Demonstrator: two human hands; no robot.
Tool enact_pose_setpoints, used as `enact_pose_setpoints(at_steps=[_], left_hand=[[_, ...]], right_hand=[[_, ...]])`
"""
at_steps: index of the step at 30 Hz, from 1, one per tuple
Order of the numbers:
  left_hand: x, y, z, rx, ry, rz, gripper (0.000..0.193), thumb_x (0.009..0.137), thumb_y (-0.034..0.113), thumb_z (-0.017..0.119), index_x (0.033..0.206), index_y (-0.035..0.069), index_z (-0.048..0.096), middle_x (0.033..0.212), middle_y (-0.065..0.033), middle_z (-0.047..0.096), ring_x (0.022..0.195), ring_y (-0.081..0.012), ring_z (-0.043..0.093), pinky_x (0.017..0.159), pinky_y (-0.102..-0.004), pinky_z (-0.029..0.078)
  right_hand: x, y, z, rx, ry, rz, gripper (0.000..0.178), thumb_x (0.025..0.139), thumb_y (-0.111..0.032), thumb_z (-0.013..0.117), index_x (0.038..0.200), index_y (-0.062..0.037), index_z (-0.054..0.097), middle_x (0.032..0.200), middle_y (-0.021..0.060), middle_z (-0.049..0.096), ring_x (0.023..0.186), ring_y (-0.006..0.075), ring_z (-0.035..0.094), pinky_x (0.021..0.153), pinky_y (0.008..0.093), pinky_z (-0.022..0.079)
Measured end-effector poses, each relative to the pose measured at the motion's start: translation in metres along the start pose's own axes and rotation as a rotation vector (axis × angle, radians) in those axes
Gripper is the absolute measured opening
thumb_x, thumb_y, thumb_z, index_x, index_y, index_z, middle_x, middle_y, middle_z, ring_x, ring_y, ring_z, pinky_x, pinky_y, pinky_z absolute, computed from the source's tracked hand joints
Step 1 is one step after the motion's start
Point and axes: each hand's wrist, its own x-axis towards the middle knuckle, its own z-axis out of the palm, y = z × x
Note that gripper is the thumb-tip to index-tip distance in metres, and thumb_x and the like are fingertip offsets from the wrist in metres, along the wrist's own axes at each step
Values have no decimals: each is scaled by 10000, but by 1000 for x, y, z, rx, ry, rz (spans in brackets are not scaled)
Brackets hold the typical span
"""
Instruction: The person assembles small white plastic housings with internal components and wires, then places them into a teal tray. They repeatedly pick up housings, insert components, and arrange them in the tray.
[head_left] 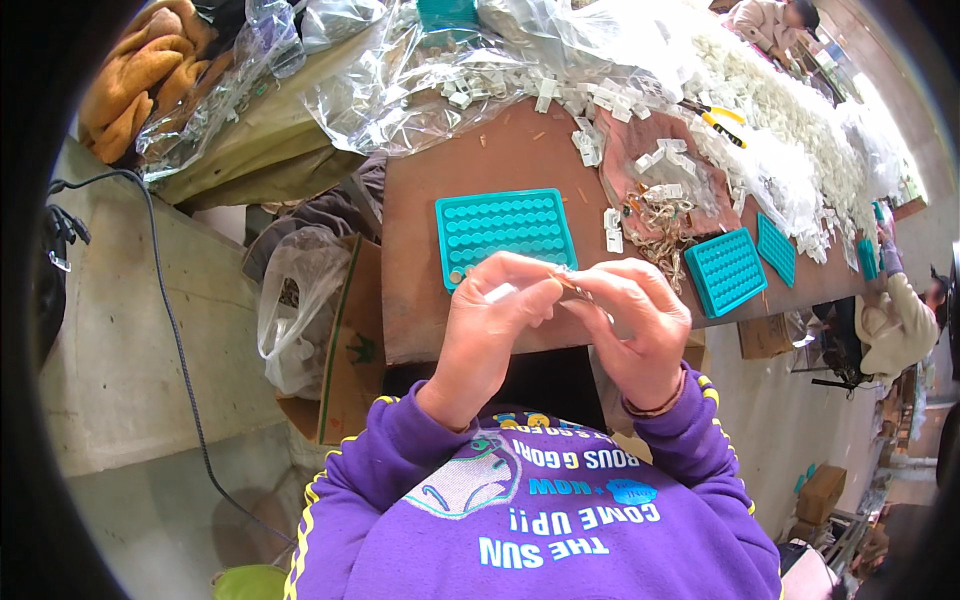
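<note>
My left hand point(480, 330) and my right hand point(640, 325) meet above the near edge of the brown table, fingertips pinched together. In my left hand lies a small white plastic piece point(501, 293), partly covered by the fingers. Between the fingertips of my right hand is a thin brownish strip point(574, 287), which reaches the left fingertips; its exact kind is too small to tell. Just beyond my left hand sits a teal tray point(505, 228) with rows of round cups. A tangled heap of thin brown strands point(660, 225) lies beyond my right hand.
White plastic parts point(615, 98) are scattered along the table's far side, beside a large pale heap point(780, 120). Yellow-handled pliers point(722, 128) lie there. More teal trays point(727, 272) stand at the right. A cardboard box point(355, 340) is at the left; other people work farther off.
</note>
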Motion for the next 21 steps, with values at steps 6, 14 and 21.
enact_pose_setpoints(at_steps=[6, 14, 21], left_hand=[[-3, 6, 4, -106, 3, -68, 205, 950, 82, 605, 1142, 16, 577, 1100, -86, 639, 907, -105, 587, 825, -250, 475], [-12, 19, 1, -181, 43, -208, 322, 985, 99, 548, 1283, -13, 497, 1207, -120, 602, 1153, -196, 584, 1054, -344, 454], [-10, 8, -16, 209, 12, 1, 339, 914, 65, 664, 1229, 9, 552, 1059, -63, 660, 905, -112, 632, 777, -241, 528]], right_hand=[[-8, 5, 10, 162, 17, 171, 190, 756, 19, 733, 927, -55, 698, 832, 70, 660, 741, 190, 657, 659, 264, 520], [-5, 20, -5, 1119, -201, 904, 149, 905, -89, 676, 1004, 22, 659, 848, 72, 691, 745, 128, 665, 674, 231, 521], [-9, 19, 5, 1316, -341, 995, 162, 927, -126, 661, 1026, -1, 633, 925, 63, 674, 725, 119, 661, 643, 227, 528]])
